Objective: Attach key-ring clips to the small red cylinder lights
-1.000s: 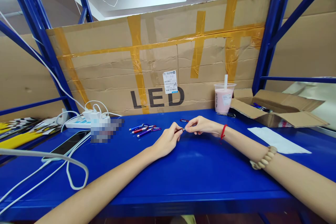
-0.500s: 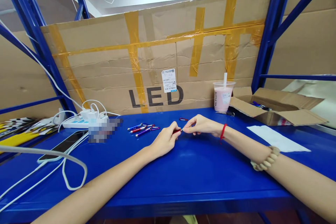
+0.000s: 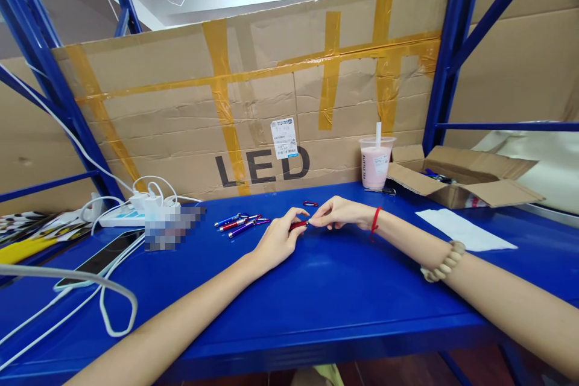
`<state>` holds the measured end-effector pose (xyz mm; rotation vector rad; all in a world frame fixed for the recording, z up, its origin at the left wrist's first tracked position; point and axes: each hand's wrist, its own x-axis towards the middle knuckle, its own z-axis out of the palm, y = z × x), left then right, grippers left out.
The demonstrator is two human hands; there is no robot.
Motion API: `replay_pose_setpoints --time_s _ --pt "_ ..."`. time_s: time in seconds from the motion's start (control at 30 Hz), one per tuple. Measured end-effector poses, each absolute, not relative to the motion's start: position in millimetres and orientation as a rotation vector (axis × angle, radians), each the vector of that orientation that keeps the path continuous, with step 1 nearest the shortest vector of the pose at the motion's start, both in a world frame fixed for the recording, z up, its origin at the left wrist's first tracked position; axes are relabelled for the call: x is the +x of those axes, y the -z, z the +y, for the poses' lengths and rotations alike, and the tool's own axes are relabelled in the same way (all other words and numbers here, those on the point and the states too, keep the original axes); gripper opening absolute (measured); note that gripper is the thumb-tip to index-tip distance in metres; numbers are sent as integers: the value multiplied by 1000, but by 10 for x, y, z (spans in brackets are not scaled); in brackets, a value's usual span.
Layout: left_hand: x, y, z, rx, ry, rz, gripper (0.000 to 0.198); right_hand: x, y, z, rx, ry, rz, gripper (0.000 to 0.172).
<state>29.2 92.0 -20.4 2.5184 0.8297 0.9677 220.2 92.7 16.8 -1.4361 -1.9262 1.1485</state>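
Note:
Between the thumb and fingers of my left hand (image 3: pixel 277 241) lies a slim red keychain flashlight (image 3: pixel 298 225), its metal tip pointing right. My right hand (image 3: pixel 342 214) pinches at that tip with thumb and forefinger, and whatever small part is in the pinch is hidden. Just behind the hands a small red carabiner clip (image 3: pixel 310 204) rests on the blue table (image 3: pixel 344 283). Left of my left hand, a blue flashlight (image 3: pixel 228 220), another red flashlight (image 3: pixel 234 225) and a purple flashlight (image 3: pixel 242 230) lie side by side with clips attached.
To the left are a phone (image 3: pixel 102 258), white cables and a power strip (image 3: pixel 122 215). A cup of pink drink (image 3: pixel 374 166), an open cardboard box (image 3: pixel 461 190) and a white paper sheet (image 3: pixel 465 230) are on the right. A cardboard panel (image 3: pixel 181 132) closes off the back.
The view has shifted slightly, moving the scene a little to the left. Both hands keep their hold at the red flashlight; the left forefinger looks a bit more raised.

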Motion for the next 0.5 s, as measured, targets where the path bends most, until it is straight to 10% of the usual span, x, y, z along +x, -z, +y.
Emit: replay_pose_setpoints --time_s 0.5 --pt "304 207 949 2613 -949 932 17 2214 -137 938 -1416 -1170 -1964 40"
